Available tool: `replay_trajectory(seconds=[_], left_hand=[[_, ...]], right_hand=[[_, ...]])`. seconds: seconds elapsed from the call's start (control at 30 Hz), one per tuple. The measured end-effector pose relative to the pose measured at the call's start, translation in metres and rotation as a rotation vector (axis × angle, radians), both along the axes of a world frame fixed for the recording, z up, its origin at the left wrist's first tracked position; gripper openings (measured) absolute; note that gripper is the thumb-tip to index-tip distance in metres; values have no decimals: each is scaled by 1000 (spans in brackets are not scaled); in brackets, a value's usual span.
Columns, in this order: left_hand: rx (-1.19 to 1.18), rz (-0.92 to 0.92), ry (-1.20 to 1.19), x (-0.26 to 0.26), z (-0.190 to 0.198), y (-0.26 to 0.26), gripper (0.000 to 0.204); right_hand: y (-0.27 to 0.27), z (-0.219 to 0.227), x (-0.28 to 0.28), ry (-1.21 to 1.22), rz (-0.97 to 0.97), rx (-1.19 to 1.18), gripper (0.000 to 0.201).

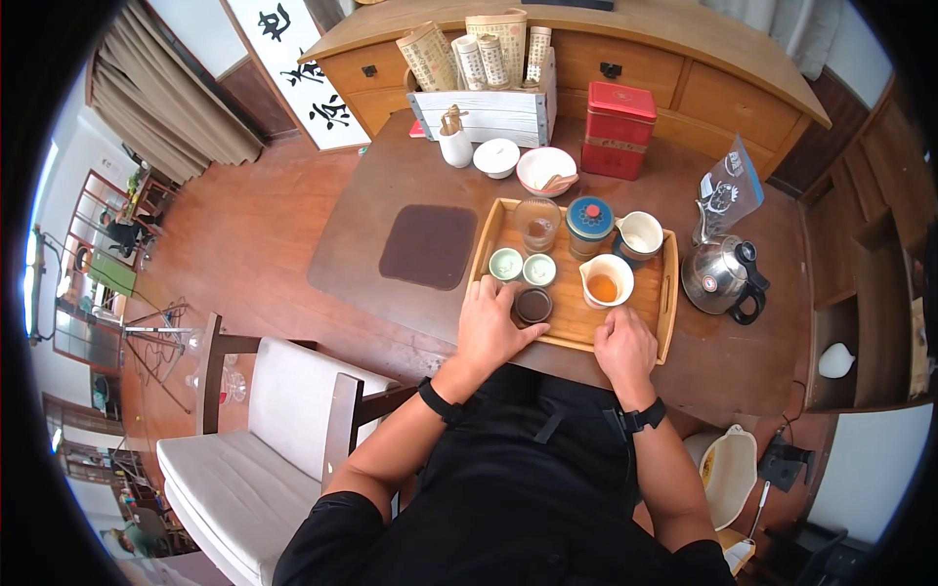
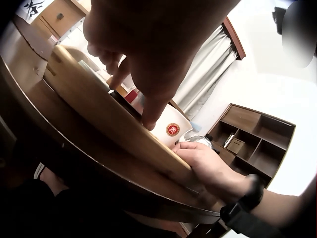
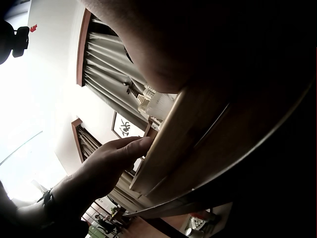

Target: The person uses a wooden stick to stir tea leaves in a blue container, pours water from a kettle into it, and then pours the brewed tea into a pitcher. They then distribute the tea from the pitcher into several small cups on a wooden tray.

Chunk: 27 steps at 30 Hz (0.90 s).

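Note:
On the wooden tray (image 1: 567, 337), my left hand (image 1: 489, 327) lies at the near-left edge, fingers spread beside a small dark cup (image 1: 533, 306); whether they touch it I cannot tell. In the left wrist view the thumb of my left hand (image 2: 143, 64) rests on the tray's rim (image 2: 119, 119). My right hand (image 1: 626, 347), loosely curled, rests at the near rim below a white pitcher (image 1: 607, 281) of amber liquid. Two pale green cups (image 1: 506, 264) (image 1: 539, 269) stand behind the dark one. Farther back are a glass cup (image 1: 537, 225), a blue-lidded jar (image 1: 590, 220) and another white pitcher (image 1: 641, 234).
A steel kettle (image 1: 723, 276) stands right of the tray, a dark mat (image 1: 428, 246) left of it. Behind are a lidded white bowl (image 1: 496, 157), an open bowl (image 1: 547, 171), a red tin (image 1: 619, 130) and a white crate (image 1: 479, 117). A chair (image 1: 293, 400) stands at left.

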<state>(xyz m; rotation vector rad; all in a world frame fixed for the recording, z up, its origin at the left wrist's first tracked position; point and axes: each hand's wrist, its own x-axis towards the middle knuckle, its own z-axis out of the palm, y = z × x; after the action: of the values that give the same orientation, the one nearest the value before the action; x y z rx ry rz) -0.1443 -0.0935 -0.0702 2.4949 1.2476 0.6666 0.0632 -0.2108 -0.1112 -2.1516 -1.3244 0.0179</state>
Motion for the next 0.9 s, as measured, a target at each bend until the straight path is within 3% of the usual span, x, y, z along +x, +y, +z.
replay_trajectory(seconds=[0.6,0.9], left_hand=[[-103,1,-58,2,-3,4,62],[-94,-33,-123,-9,37,29,67]], right_hand=[[1,1,0,10,8,-18,8],[1,1,0,18,5,-18,8]])
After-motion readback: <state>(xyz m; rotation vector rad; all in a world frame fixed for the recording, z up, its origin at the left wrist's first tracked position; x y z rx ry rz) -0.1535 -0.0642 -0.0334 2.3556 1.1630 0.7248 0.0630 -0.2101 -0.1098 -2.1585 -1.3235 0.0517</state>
